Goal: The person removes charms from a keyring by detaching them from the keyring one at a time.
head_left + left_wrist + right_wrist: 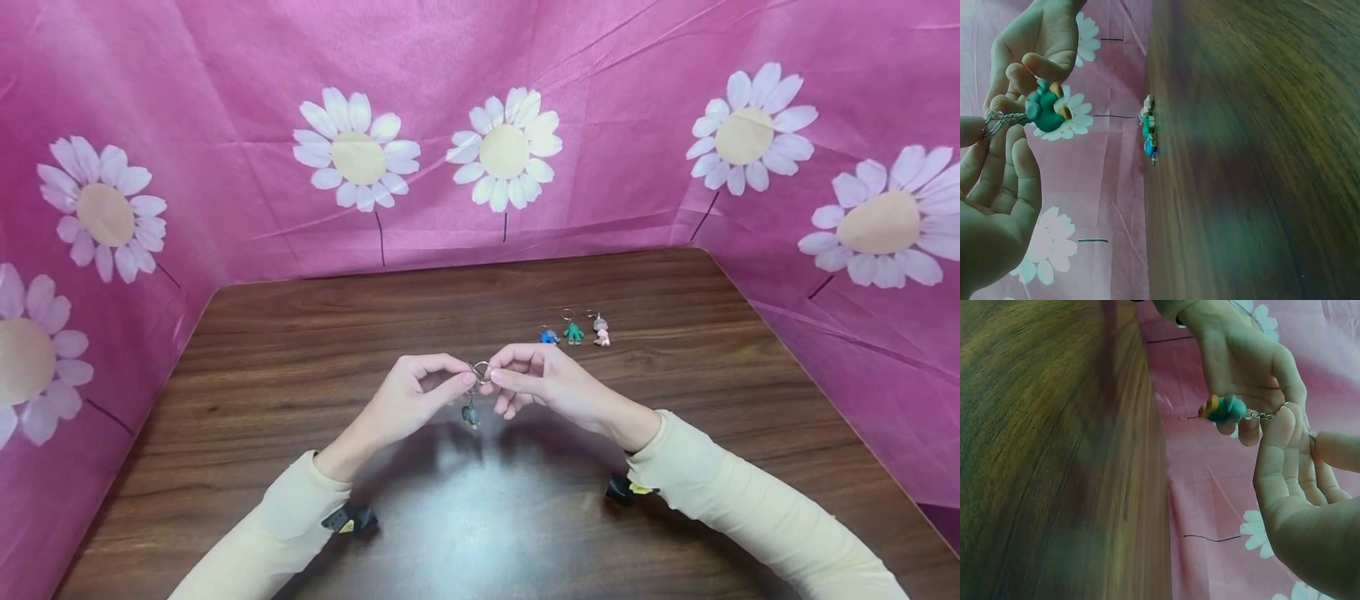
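Observation:
A keychain with a small teal figure [470, 414] hangs in the air over the table. In the left wrist view the figure [1045, 112] has orange feet and dangles from a short metal chain [1013, 117]. My left hand [416, 393] pinches the keychain's metal split ring [482, 364] between thumb and forefinger. From the other side my right hand [551, 383] pinches the same ring, its lower fingers loosely curled. The right wrist view shows the figure [1225, 410] between the two hands; fingers there hide most of the ring.
Beyond my right hand lie three more keychains on the wooden table [315, 333]: a blue one [549, 336], a green one [573, 332] and a pink-and-grey one [602, 331]. A pink cloth [225, 100] with printed daisies stands around the table's back and sides.

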`<state>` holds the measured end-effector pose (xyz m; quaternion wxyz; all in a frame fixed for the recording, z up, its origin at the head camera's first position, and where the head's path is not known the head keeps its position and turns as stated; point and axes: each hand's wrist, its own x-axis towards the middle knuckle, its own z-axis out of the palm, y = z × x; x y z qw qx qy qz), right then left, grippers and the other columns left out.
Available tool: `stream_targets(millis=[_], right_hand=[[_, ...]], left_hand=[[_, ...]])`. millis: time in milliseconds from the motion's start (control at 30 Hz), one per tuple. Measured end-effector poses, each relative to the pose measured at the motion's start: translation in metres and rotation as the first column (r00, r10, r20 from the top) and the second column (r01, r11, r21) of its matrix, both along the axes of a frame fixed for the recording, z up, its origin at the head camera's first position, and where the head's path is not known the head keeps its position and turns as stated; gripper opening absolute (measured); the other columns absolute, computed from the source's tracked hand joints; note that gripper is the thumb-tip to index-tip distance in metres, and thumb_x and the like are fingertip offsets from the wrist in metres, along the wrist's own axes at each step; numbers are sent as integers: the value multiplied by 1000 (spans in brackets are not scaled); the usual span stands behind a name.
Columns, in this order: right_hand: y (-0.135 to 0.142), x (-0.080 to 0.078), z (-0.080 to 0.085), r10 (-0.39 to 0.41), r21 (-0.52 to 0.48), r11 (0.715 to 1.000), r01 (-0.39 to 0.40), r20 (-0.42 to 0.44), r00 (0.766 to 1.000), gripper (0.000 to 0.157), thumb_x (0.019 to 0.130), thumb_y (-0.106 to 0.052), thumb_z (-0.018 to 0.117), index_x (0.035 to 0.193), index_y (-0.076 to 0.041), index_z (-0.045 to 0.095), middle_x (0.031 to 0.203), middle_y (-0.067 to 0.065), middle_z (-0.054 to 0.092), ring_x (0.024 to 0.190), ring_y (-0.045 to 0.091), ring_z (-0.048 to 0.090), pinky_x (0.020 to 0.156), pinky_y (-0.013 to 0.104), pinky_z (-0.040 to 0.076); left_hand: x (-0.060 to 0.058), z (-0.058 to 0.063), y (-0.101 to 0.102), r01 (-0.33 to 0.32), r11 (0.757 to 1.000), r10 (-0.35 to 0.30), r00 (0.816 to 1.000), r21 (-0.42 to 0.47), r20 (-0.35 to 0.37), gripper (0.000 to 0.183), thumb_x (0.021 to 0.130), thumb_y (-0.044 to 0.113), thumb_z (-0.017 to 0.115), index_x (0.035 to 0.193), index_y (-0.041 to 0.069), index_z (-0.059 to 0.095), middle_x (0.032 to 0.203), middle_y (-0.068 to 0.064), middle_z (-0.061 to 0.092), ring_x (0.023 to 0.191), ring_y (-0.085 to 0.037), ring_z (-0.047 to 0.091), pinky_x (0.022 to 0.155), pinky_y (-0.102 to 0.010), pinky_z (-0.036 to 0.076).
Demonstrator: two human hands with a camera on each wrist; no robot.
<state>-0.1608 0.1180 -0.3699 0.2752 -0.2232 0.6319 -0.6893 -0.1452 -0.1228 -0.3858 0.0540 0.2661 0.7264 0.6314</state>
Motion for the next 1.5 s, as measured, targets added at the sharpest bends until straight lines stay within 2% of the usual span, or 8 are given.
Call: stream_targets(millis=[133, 333, 533, 833, 1100, 1300, 1400, 1500], right_hand=[[2, -4, 3, 15, 52, 999, -14, -15, 1000, 23, 101, -14, 65, 113, 6, 65, 101, 21, 72, 74, 22, 69, 71, 40, 62], [6, -10, 8, 38, 187, 982, -26, -63, 997, 28, 98, -19, 70, 115, 4, 67, 91, 17, 71, 66, 18, 64, 63, 36, 61], [9, -13, 6, 116, 272, 958, -89, -87, 989, 22, 96, -17, 72, 109, 0, 71, 90, 16, 73, 67, 25, 67, 64, 47, 62], [8, -15, 0, 145, 230, 965, -127, -63, 987, 20, 99, -16, 69, 109, 1, 69, 91, 18, 73, 69, 27, 68, 65, 47, 62], [6, -11, -1, 64, 100, 993, -60, -38, 997, 19, 100, -13, 66, 107, 5, 64, 91, 18, 72, 74, 23, 70, 72, 46, 62], [1, -6, -3, 10, -3, 1000, -10, 14, 1000, 15, 100, -12, 64, 107, 2, 63, 95, 16, 73, 79, 21, 71, 72, 40, 62], [2, -7, -3, 21, 24, 999, -21, 11, 1000, 16, 101, -12, 64, 108, 2, 64, 97, 21, 73, 77, 21, 71, 72, 41, 62], [6, -8, 0, 53, 120, 992, -46, -61, 997, 19, 101, -14, 65, 109, 3, 66, 95, 22, 72, 75, 24, 71, 70, 43, 62]], left_hand=[[0, 5, -1, 12, 999, -12, 1000, -29, -3, 11, 99, 7, 66, 105, 2, 74, 93, -8, 75, 80, -26, 70, 73, -30, 59], [1, 8, -2, 53, 992, -53, 999, -116, 0, 12, 98, 12, 69, 103, 2, 74, 90, -9, 74, 81, -26, 70, 75, -28, 57], [1, 6, -2, 79, 982, -77, 997, -172, 17, 14, 98, 16, 69, 103, 5, 76, 93, -5, 76, 85, -24, 72, 75, -26, 56], [2, 7, -1, 68, 979, -65, 998, -193, 22, 13, 98, 20, 70, 102, 10, 77, 93, -3, 76, 89, -27, 72, 79, -29, 57], [1, 7, 1, 63, 991, -62, 998, -120, 8, 14, 99, 13, 67, 105, 4, 75, 97, -13, 76, 85, -24, 73, 80, -34, 61], [1, 8, 4, 39, 996, -38, 999, -85, 11, 15, 100, 13, 66, 107, 2, 74, 98, -8, 75, 86, -36, 73, 80, -38, 61], [1, 9, 3, 29, 994, -29, 1000, -102, 7, 14, 100, 14, 66, 106, 3, 74, 96, -7, 75, 84, -35, 73, 78, -43, 61], [2, 11, 1, 45, 989, -44, 999, -140, 9, 13, 100, 14, 67, 104, 3, 74, 91, -8, 74, 81, -28, 72, 76, -47, 61]])
